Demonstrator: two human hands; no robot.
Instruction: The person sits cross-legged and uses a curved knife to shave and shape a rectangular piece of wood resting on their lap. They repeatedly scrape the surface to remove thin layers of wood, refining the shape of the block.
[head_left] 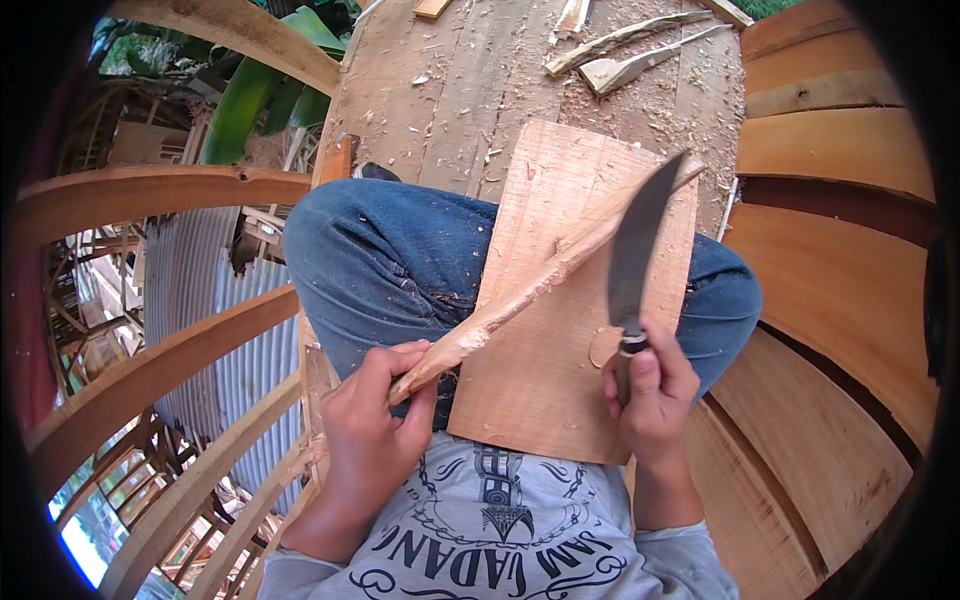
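Note:
My left hand (385, 395) is closed round the near end of a long, roughly whittled wooden stick (535, 285). The stick slants up to the right over a flat wooden board (545, 385) that rests across my lap. In my right hand (652, 392) is a knife (640, 245) with a broad, dark curved blade, gripped by its handle. The blade points up and away, and its tip overlaps the stick's far end in the view; whether they touch I cannot tell. A thin wood shaving (603, 346) lies on the board by the knife handle.
I sit cross-legged on a plank floor (430, 110) strewn with wood chips. Beyond the board lie rough split wood pieces (630, 60). Wooden rails (170, 200) stand on my left, and a slatted plank wall (830, 260) rises on my right. Corrugated metal (215, 320) shows past the rails.

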